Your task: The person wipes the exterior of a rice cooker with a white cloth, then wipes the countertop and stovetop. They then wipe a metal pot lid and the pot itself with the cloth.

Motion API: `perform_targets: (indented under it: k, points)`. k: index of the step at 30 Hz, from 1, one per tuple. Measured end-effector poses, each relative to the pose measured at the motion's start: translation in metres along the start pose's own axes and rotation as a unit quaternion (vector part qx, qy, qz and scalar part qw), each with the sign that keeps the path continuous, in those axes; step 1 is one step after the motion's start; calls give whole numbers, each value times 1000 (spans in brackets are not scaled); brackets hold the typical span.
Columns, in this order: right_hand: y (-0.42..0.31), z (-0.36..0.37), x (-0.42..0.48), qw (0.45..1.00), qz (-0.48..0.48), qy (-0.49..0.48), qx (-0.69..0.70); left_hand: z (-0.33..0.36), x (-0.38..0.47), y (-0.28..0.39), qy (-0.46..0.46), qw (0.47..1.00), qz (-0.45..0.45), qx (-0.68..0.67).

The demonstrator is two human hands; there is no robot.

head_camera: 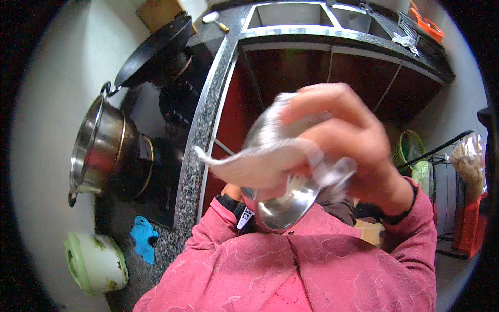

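Note:
A shiny stainless steel bowl or similar vessel [288,206] is held up close before my chest. My right hand [343,128], blurred, grips a whitish cloth [257,160] against the metal, with its fingers bent over the cloth. The cloth drapes across the vessel and hides much of it, so its full shape cannot be told. My left hand [232,192] is mostly hidden behind the vessel and cloth; only a part near the wrist shows, beside a black wristband with a white tag.
At left, a steel pot [97,144] and a black wok [156,50] stand on a dark cooktop. A blue cloth [144,238] and a white-green container [97,263] lie nearer. A sink [290,15] is at the back, a black rack [432,160] at right.

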State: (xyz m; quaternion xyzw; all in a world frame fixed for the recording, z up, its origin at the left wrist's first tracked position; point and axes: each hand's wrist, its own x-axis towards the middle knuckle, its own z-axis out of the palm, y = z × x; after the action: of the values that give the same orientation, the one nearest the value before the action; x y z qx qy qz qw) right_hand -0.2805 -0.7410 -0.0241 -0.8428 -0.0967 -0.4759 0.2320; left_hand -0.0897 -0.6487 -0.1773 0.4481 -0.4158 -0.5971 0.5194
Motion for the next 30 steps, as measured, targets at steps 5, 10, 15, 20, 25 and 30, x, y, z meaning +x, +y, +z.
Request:
perform_targets:
  k: [5, 10, 15, 20, 25, 30]
  points:
    - [9, 37, -24, 969, -177, -116, -127, 12, 4, 10, 27, 997, 28, 66]
    - [109, -52, -68, 925, 376, 8, -47, 12, -7, 17, 87, 984, 67, 144]
    - [66, -76, -76, 858, 427, 191, 212, 12, -4, 21, 42, 997, 57, 2]
    - [67, -40, -96, 976, 98, -38, -192, 16, 9, 7, 8, 996, 12, -87]
    - [107, -10, -178, 797, 591, 78, 93, -1, 1, -12, 62, 996, 36, -45]
    - [103, 21, -203, 847, 436, 257, 164, -27, 5, -27, 26, 994, 3, 103]
